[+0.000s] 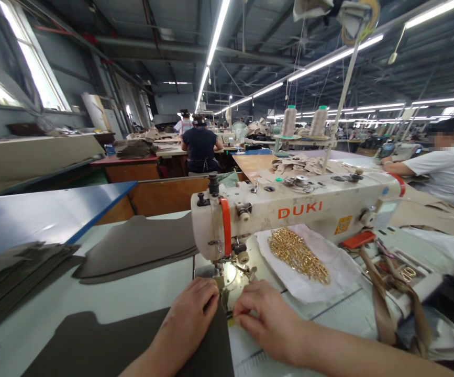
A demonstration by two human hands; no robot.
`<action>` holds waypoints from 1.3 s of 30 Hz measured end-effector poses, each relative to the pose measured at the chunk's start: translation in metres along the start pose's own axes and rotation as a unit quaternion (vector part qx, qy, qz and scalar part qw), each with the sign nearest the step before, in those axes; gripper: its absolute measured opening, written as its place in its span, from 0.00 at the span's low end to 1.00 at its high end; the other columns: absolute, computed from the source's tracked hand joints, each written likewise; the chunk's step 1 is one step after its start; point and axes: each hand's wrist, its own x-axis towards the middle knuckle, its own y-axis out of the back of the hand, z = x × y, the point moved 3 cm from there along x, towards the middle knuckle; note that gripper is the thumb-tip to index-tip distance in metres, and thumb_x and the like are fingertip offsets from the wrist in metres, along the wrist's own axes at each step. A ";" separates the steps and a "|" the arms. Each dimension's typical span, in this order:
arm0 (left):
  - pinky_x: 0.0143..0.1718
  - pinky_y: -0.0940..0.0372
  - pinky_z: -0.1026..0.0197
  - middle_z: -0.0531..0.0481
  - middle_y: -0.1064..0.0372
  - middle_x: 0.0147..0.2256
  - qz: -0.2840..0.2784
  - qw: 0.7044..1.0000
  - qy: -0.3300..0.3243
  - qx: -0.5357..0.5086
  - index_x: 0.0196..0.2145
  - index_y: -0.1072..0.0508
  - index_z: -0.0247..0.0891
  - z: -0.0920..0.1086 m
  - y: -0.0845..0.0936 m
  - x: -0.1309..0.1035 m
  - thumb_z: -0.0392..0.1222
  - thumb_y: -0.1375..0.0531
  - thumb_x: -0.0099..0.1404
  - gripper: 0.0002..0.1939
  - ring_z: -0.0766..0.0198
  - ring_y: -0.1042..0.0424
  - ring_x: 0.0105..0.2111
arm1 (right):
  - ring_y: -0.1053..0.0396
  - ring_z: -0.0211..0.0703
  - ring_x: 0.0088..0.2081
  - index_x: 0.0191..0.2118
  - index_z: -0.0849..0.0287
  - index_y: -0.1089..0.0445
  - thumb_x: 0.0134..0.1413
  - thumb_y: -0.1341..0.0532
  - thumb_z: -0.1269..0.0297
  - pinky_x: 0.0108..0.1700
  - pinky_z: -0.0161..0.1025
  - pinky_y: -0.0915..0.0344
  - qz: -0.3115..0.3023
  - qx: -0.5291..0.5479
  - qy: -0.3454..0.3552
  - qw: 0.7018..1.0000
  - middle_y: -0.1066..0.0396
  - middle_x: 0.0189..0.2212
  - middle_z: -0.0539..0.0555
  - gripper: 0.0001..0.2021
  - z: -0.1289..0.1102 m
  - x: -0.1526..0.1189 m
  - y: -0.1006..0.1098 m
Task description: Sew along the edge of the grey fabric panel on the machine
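My left hand (189, 317) lies flat on a dark grey fabric piece (104, 345), its fingers pressing the edge just in front of the needle and presser foot (221, 269) of a white DUKI sewing machine (297, 209). My right hand (268, 319) pinches the same edge of the piece, with a small yellowish bit at the fingertips, right beside the left hand. Both hands sit close below the machine head.
A pile of gold metal rings (297, 254) lies on white cloth to the right. Brown straps (384, 298) hang at the right. Cut grey pieces (140, 246) and a stack (10, 277) lie at the left. Other people (200, 149) work at nearby tables.
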 end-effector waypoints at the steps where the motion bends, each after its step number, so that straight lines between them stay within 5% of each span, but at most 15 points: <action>1: 0.34 0.30 0.58 0.50 0.28 0.28 0.005 1.000 -0.002 0.000 0.27 0.32 0.40 0.000 0.000 0.000 0.31 0.48 0.61 0.09 0.60 0.27 0.30 | 0.34 0.39 0.33 0.26 0.60 0.29 0.47 0.37 0.77 0.38 0.34 0.43 0.005 0.008 -0.008 1.000 0.30 0.26 0.49 0.06 0.000 -0.004 0.004; 9: 0.34 0.29 0.58 0.50 0.27 0.28 0.001 1.000 -0.002 -0.001 0.27 0.32 0.41 -0.002 0.000 0.001 0.32 0.48 0.62 0.09 0.60 0.27 0.30 | 0.32 0.42 0.37 0.29 0.60 0.27 0.54 0.39 0.70 0.40 0.36 0.41 0.041 -0.049 -0.039 0.997 0.27 0.30 0.52 0.05 -0.002 0.007 0.009; 13: 0.33 0.29 0.59 0.50 0.27 0.28 0.007 1.000 0.000 -0.002 0.28 0.31 0.41 -0.001 0.001 0.001 0.32 0.48 0.60 0.08 0.61 0.27 0.30 | 0.31 0.47 0.38 0.31 0.60 0.26 0.53 0.39 0.61 0.40 0.40 0.40 -0.005 -0.148 -0.053 0.988 0.26 0.31 0.56 0.08 -0.008 0.029 -0.004; 20: 0.33 0.30 0.60 0.51 0.27 0.27 0.005 1.000 0.005 -0.005 0.26 0.32 0.41 -0.001 0.001 0.003 0.32 0.48 0.61 0.10 0.61 0.27 0.29 | 0.28 0.50 0.33 0.29 0.62 0.24 0.44 0.42 0.71 0.35 0.41 0.39 -0.054 -0.185 -0.041 0.980 0.24 0.29 0.60 0.09 -0.008 0.048 -0.007; 31: 0.35 0.29 0.59 0.50 0.26 0.29 0.011 1.000 -0.007 0.000 0.28 0.30 0.41 -0.002 0.001 0.000 0.32 0.48 0.60 0.09 0.60 0.27 0.31 | 0.32 0.41 0.37 0.29 0.60 0.28 0.44 0.41 0.78 0.40 0.33 0.40 -0.023 -0.036 -0.022 0.999 0.28 0.31 0.52 0.07 0.005 0.035 0.003; 39: 0.35 0.28 0.60 0.50 0.25 0.30 0.025 1.000 -0.006 -0.015 0.28 0.29 0.41 -0.001 0.003 0.001 0.32 0.47 0.60 0.09 0.61 0.25 0.31 | 0.36 0.36 0.31 0.29 0.59 0.37 0.53 0.46 0.78 0.33 0.30 0.43 0.000 0.091 -0.058 0.994 0.35 0.26 0.47 0.08 0.003 0.041 -0.010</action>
